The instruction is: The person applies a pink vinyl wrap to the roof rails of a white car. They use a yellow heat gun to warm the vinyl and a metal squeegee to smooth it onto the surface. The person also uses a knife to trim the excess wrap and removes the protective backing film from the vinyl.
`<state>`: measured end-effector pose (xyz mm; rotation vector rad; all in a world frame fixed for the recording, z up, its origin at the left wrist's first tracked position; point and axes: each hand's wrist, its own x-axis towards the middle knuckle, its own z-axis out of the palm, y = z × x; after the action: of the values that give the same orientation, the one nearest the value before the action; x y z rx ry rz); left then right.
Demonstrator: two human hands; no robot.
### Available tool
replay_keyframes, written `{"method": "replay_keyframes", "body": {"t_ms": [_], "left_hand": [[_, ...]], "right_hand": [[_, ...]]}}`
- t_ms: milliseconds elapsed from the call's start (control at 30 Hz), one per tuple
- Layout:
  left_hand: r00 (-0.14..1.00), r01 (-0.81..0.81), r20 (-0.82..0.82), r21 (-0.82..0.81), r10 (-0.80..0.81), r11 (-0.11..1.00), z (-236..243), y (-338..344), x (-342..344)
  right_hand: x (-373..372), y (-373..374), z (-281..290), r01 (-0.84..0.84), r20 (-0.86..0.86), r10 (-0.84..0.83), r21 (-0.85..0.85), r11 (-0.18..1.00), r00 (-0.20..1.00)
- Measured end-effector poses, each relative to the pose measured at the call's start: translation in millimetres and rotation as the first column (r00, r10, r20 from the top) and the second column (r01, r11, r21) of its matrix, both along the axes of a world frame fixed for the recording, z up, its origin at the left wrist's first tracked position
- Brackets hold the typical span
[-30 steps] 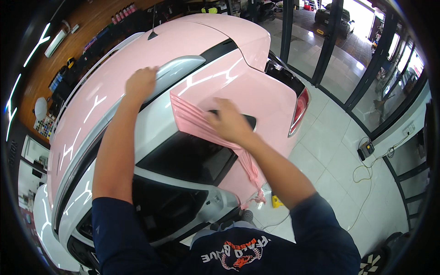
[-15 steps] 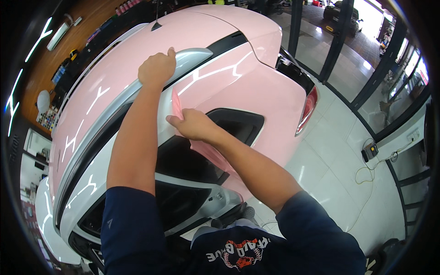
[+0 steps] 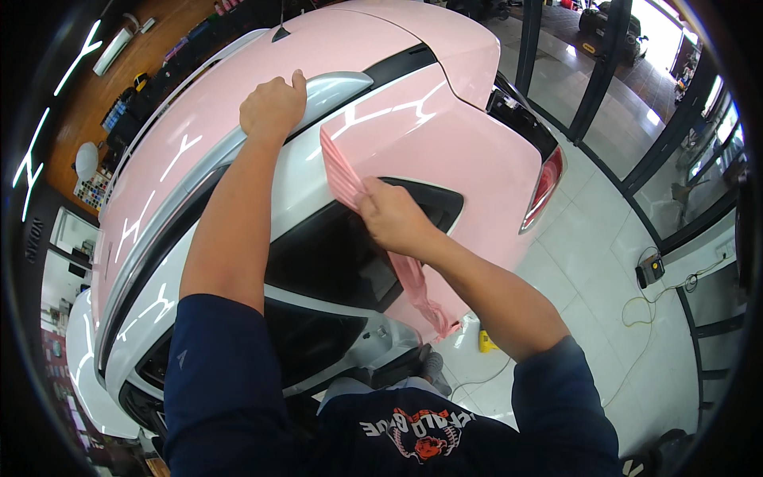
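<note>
My left hand [image 3: 273, 105] is wrapped round the silver roof rail [image 3: 338, 87] of a car, with its thumb up. In my right hand [image 3: 395, 216] is a strip of pink vinyl film [image 3: 342, 171], bunched and creased. The strip's top end meets the edge of the pink rear side panel [image 3: 485, 183], beside a white strip of bodywork [image 3: 304, 187]. Below my hand the film's tail hangs across the dark side window [image 3: 334, 246] towards the lower body. The roof [image 3: 214, 119] is pink as well.
A red tail light [image 3: 544, 191] marks the car's rear corner. On the tiled floor [image 3: 588, 318] lie a yellow object [image 3: 486, 342] and thin cables. A small dark device [image 3: 650, 270] stands near the wall. Dark-framed glass doors [image 3: 604, 87] are at the right.
My right hand has moved right, drawing the pink film away from the white bodywork, and more white shows. My left hand stays on the roof rail.
</note>
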<state>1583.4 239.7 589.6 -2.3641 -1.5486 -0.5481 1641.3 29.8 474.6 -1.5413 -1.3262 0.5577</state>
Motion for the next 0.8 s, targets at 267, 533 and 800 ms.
{"method": "replay_keyframes", "body": {"t_ms": [267, 533, 800], "left_hand": [[0.999, 0.034, 0.015, -0.022, -0.034, 0.999, -1, 1, 0], [0.991, 0.131, 0.005, 0.075, -0.132, 0.989, -7, 11, -5], [0.938, 0.348, -0.058, 0.17, -0.343, 0.922, -29, 34, -6]], "right_hand": [[35, -84, -3, 0.098, -0.078, -0.1, -0.039, 0.994, 0.992], [68, -113, -30, 0.116, -0.124, -0.136, -0.155, 0.981, 0.983], [105, -18, -12, 0.182, -0.05, -0.182, -0.02, 0.983, 0.982]]}}
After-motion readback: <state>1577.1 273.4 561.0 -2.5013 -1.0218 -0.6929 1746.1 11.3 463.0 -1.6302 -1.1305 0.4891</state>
